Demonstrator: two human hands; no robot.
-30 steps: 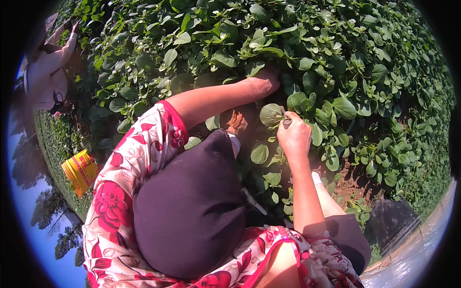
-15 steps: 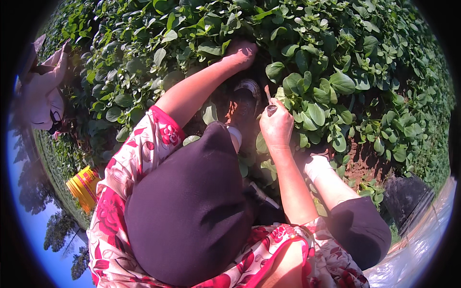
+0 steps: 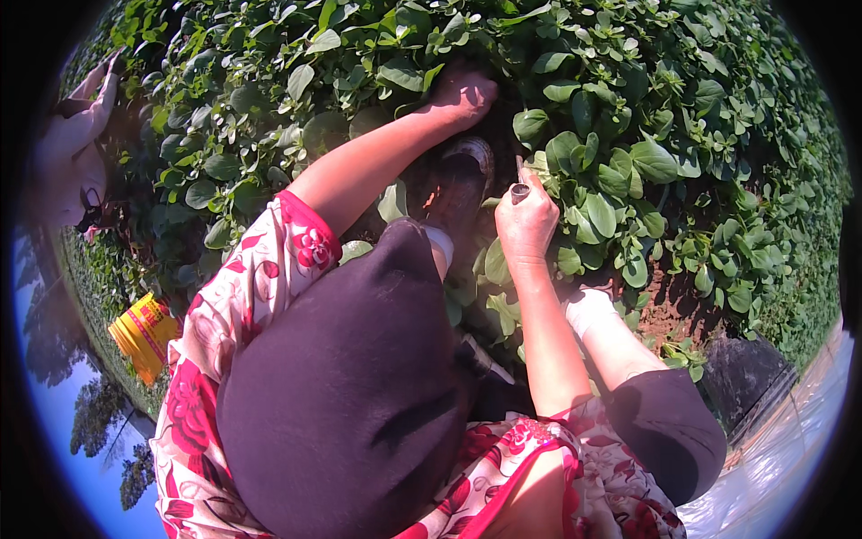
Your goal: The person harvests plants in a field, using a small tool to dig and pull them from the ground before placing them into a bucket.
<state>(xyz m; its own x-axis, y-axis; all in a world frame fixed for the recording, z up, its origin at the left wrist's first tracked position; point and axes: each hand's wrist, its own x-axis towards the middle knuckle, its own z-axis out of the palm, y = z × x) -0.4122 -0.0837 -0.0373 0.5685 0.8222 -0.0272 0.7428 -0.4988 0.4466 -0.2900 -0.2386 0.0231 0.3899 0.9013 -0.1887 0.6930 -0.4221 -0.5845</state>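
My left hand (image 3: 465, 95) reaches in among the low, broad-leaved green plants (image 3: 395, 76). It looks curled closed, but its fingertips are lost in shade and leaves, so what it grips cannot be made out. Nearer to me and to the right, my right hand (image 3: 527, 220) is wrapped round a small knife-like hand tool (image 3: 519, 191). The tool's round, dark handle end shows above the fist, and a thin piece points away toward the leaves. Pale-green leaves (image 3: 597, 216) stand just right of this hand.
My shoe (image 3: 462, 175) is on the soil between my hands. A yellow bucket (image 3: 146, 337) lies tilted at the left. Another person in pale clothing (image 3: 72, 166) is at the far left. A black container (image 3: 745, 377) and plastic sheeting (image 3: 781, 467) are at the right.
Both hands appear slightly farther right, and the right hand's tool has turned a little. The bucket and the other person have shifted left in the view.
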